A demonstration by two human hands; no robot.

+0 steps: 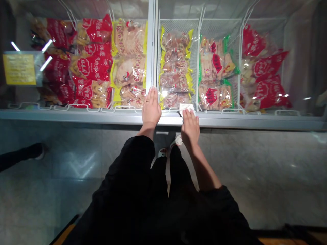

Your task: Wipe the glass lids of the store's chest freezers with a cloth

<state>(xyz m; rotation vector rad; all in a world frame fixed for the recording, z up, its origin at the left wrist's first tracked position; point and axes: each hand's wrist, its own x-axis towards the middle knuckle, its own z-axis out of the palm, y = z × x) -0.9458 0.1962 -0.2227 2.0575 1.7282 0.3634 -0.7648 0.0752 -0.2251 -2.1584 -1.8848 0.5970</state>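
My left hand lies flat with its fingers stretched out, on the upright metal strip where the glass lids of the chest freezer meet. A ring shows on one finger. Under the fingers of my right hand is a folded white tissue, pressed against the front rim of the freezer. Below the glass, close to both hands, are yellow-edged clear bags of meat in a wire basket. Whether the tissue is paper or cloth, I cannot tell.
Red food bags fill the left baskets, and more red bags lie at the right. Green-edged packs sit between. A yellow sign is at the far left. Another person's leg stands on the tiled floor.
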